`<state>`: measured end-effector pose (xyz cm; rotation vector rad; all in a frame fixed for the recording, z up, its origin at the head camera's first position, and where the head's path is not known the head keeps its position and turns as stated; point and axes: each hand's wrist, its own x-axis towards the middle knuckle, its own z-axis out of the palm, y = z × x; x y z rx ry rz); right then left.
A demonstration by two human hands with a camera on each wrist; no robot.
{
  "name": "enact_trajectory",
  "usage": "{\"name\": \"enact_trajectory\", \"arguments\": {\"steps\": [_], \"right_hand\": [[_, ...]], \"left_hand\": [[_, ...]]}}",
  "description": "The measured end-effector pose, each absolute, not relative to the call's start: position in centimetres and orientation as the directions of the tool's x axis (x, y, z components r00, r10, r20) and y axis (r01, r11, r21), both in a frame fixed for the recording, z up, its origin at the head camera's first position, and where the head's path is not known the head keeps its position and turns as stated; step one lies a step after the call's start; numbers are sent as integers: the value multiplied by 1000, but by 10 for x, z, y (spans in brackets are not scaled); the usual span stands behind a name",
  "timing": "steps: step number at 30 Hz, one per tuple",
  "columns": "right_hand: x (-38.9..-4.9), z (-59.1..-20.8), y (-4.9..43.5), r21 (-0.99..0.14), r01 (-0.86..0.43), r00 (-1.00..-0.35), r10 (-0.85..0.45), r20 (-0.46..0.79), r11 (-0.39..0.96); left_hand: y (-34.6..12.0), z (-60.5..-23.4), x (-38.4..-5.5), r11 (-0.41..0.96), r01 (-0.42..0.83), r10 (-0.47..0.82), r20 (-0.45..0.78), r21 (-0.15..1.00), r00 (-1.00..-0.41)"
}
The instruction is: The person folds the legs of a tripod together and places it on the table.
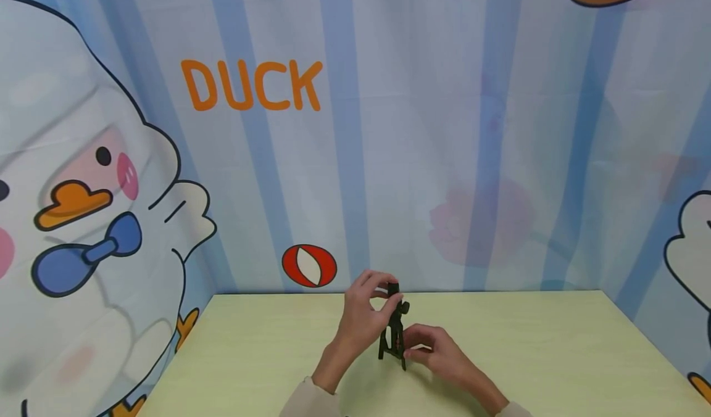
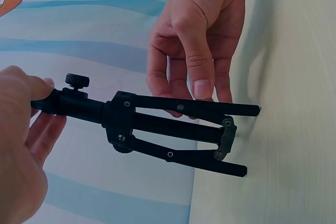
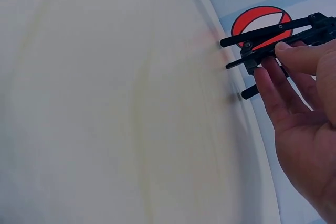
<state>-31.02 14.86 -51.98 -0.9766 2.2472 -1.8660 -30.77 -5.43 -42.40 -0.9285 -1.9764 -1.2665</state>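
A small black tripod with jointed legs and a thick central column is held between the two hands over the pale yellow-green worktop, roughly midway between its left and right edges and in front of its back edge. It is nearly upright, feet downward, with its top rising past the back edge in the head view. The left hand is higher, on the tripod's left side, its thumb and fingers pinching the upper end of the column just above a black ridged knob. The right hand is lower, to the right of the legs, its thumb on one side and its fingers on the other, pinching the leg assembly close to the feet. The legs are only slightly spread, linked to the column by short braces with silvery rivets. Whether the feet touch the worktop cannot be told. A beige sleeve covers the left forearm. Behind the back edge hangs a blue-and-white striped fabric backdrop, printed with orange letters reading DUCK and a red-and-white ball, which lies left of the hands in the head view.
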Motion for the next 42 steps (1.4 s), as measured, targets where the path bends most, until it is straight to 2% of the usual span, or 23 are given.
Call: {"name": "enact_trajectory", "arguments": {"steps": [10, 13, 21, 28, 37, 42], "right_hand": [[-311, -517, 148, -908, -384, -899, -290, 327, 168], [-311, -517, 148, -913, -372, -905, -283, 318, 165], [-312, -519, 149, -894, -437, -829, -432, 356, 102], [-311, -517, 150, -888, -455, -787, -498, 365, 69], [-315, -520, 150, -917, -397, -772, -553, 315, 32], [-317, -522, 150, -911, -412, -755, -568, 328, 22]], "left_hand": [[-58, -422, -304, 253, 811, 263, 770, 527, -582], [-59, -422, -304, 244, 802, 281, 752, 545, -596], [-62, -423, -304, 231, 780, 318, 713, 581, -625], [-64, -423, -305, 197, 764, 331, 692, 614, -642], [-67, -427, -310, 165, 796, 337, 725, 583, -601], [-68, -427, -310, 157, 798, 341, 726, 582, -597]]}}
